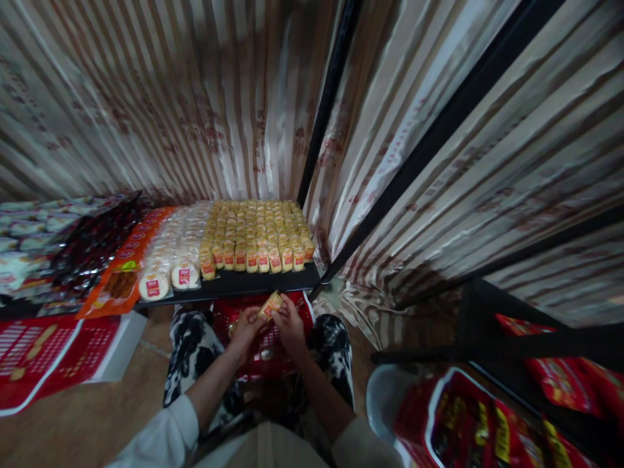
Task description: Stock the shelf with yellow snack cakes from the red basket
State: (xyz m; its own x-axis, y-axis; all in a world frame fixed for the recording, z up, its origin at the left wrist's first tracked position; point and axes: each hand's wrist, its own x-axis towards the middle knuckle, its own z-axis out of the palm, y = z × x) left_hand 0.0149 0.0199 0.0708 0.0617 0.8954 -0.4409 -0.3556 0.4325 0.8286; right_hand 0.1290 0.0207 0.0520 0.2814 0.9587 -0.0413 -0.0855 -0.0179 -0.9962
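L hand (247, 330) + R hand (291, 329), fingers closed on yellow pkt (270, 305), prob. to steady it, this side of shelf (253, 282).

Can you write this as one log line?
left hand: holds small packet | right hand: holds same packet | below: red basket

Black shelf (238, 282): yellow packs (257, 234) (neat rows), white packs (179, 244), orange bag (125, 270).

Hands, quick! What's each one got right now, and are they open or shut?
Left hand: closed, fingers pinching one end of a small yellow packet.
Right hand: closed too, holding the same packet's other end.
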